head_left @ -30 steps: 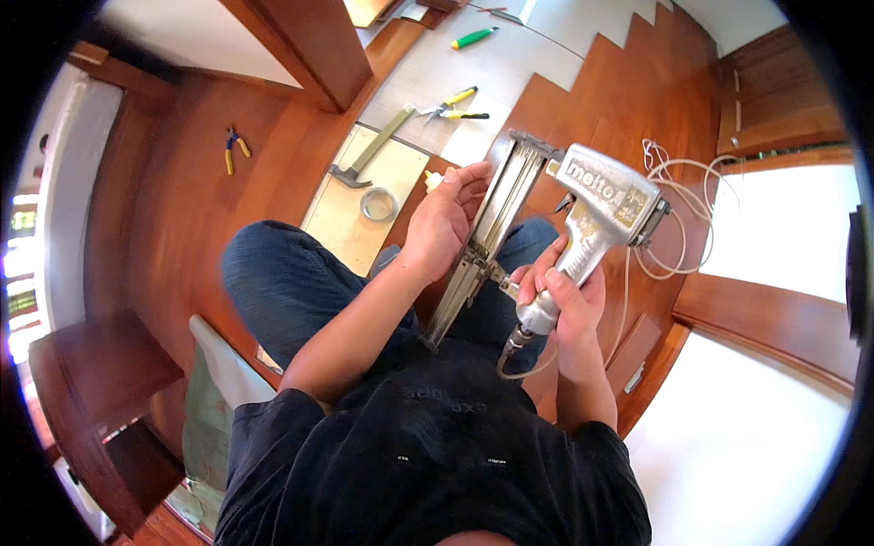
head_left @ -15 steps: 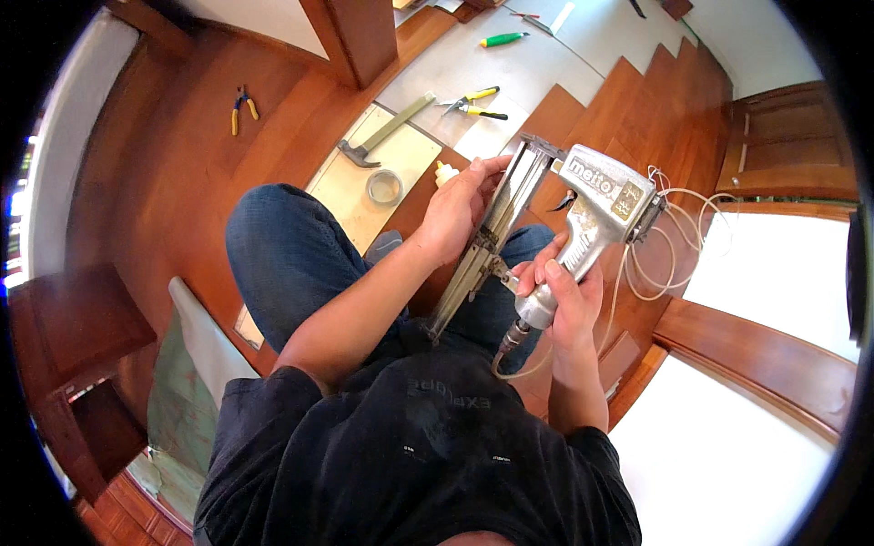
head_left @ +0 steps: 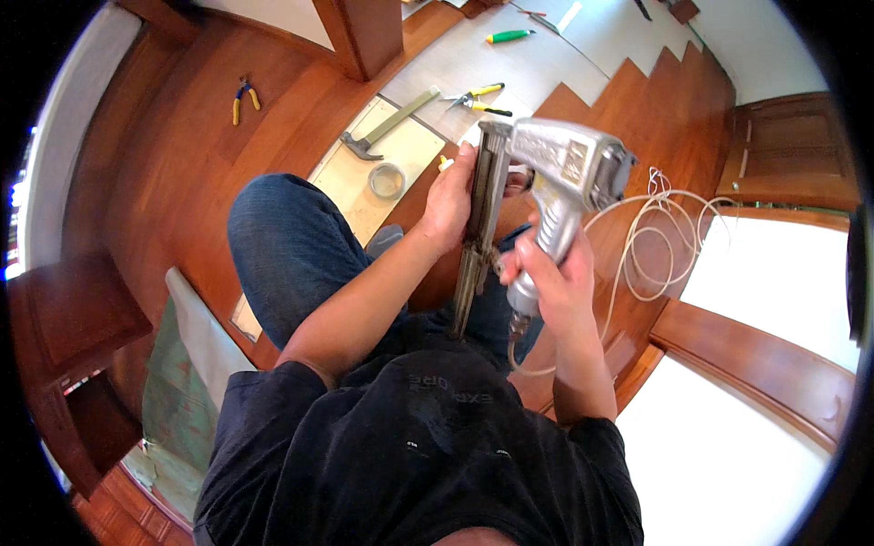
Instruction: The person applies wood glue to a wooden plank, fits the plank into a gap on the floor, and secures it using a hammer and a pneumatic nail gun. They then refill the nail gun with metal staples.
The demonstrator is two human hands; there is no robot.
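A silver pneumatic nail gun [head_left: 572, 156] is held up over my lap, its long magazine [head_left: 473, 259] slanting down toward my shirt. My right hand [head_left: 557, 273] is wrapped round the grip, thumb in front. My left hand [head_left: 446, 207] grips the upper magazine from the left, its fingers passing behind it and fingertips showing on the far side. A pale air hose [head_left: 533, 371] joins the base of the grip. Just beyond my left hand, the yellowish nozzle tip of a bottle [head_left: 444, 164] shows; the rest is mostly hidden.
On a pale board beyond my knee lie a claw hammer [head_left: 393, 120] and a round clear container [head_left: 387, 180]. Yellow-and-black pliers [head_left: 478, 97], a green-handled tool [head_left: 510, 36] and blue-and-yellow pliers [head_left: 245, 100] lie on the floor. Loose hose coils [head_left: 669, 238] are at the right.
The nail gun has turned in my hands, its magazine now more upright and its head shifted left. My left hand has moved slightly down and left, its fingers now round the magazine.
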